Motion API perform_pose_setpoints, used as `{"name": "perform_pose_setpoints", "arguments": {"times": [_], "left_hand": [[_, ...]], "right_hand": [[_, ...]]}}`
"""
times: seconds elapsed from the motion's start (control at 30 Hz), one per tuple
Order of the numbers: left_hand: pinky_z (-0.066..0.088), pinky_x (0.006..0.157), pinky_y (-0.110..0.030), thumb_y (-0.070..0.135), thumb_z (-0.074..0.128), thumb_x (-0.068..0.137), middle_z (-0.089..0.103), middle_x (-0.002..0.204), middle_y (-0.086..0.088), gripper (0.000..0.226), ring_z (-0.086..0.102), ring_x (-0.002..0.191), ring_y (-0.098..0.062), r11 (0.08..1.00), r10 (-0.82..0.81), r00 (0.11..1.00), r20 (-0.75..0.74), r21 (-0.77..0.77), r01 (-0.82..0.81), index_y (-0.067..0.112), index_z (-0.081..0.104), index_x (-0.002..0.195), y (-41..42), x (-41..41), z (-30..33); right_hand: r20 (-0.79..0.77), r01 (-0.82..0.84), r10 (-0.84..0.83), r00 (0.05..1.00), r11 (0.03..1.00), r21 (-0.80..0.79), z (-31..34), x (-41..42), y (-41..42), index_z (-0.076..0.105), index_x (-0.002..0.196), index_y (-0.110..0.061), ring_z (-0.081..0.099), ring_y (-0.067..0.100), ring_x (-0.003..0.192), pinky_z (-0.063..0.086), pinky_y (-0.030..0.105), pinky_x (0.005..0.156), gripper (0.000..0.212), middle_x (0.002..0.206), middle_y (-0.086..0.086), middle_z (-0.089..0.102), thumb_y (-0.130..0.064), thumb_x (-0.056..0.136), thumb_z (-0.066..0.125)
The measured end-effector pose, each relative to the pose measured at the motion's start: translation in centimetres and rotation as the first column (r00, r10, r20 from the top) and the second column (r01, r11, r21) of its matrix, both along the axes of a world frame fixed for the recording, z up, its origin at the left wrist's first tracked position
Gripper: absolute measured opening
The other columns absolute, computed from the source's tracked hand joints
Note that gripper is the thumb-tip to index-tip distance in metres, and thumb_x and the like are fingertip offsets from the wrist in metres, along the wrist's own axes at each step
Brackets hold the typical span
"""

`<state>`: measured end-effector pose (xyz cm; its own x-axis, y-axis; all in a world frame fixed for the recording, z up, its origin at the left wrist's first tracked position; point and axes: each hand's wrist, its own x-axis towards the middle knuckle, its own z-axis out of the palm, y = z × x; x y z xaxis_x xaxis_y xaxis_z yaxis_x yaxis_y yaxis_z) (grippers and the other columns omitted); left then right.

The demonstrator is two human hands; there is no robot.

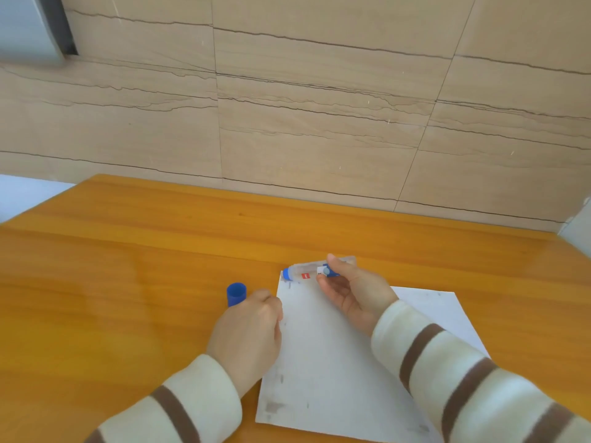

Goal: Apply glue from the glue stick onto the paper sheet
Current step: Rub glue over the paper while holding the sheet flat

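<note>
Wooden table (112,282): orange-brown top, set against a beige tiled wall (319,107).

Left hand (248,337): knuckles up, resting at the left edge of the paper sheet. Fingers are curled round the blue cap (236,294), which projects above the hand, open end upward. The sleeve is cream with brown stripes.

Paper sheet (326,362): white, lying flat on the table, skewed relative to the table edge. Grey smudges are visible near its lower left corner and along its left margin.

Glue stick (307,274): uncapped, translucent body with a red label and a blue collar at its left end. It lies nearly horizontal over the sheet's far left corner, tip pointing left. Whether the tip touches the paper cannot be determined.

Right hand (355,297): palm facing left, thumb on top and fingers beneath, grasping the glue stick by its right half. The sleeve matches the left.
</note>
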<state>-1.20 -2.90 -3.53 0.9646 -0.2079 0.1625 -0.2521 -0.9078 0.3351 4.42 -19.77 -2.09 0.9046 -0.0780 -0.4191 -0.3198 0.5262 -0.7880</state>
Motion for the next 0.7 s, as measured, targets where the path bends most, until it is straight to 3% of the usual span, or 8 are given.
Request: {"name": "perform_pose_setpoints", "arguments": {"times": [0.2,0.7], "left_hand": [[0.051,0.065,-0.029,0.013,0.041,0.089,0.053,0.104,0.004,0.016,0.06,0.078,-0.018,1.0,-0.003,1.0,-0.013,0.011,0.003,0.017,0.056,0.092,0.0,0.0,0.1],[0.052,0.065,-0.024,0.014,0.042,0.09,0.053,0.105,0.006,0.016,0.06,0.075,-0.015,1.0,-0.006,1.0,-0.001,0.018,0.006,0.019,0.057,0.093,-0.1,-0.1,0.2]], "right_hand": [[-0.005,-0.014,0.014,1.0,1.0,-0.014,0.0,0.3,0.0,0.063,0.084,0.001,0.063,0.021,0.072,0.056,0.021,0.051,0.017,0.085,0.014,0.061,-0.011,0.079,0.073],[0.001,0.061,-0.061,0.998,0.998,0.009,0.2,-0.8,-2.4,0.066,0.083,-0.001,0.067,0.019,0.065,0.056,0.021,0.052,0.016,0.078,0.012,0.065,-0.012,0.078,0.075]]}}
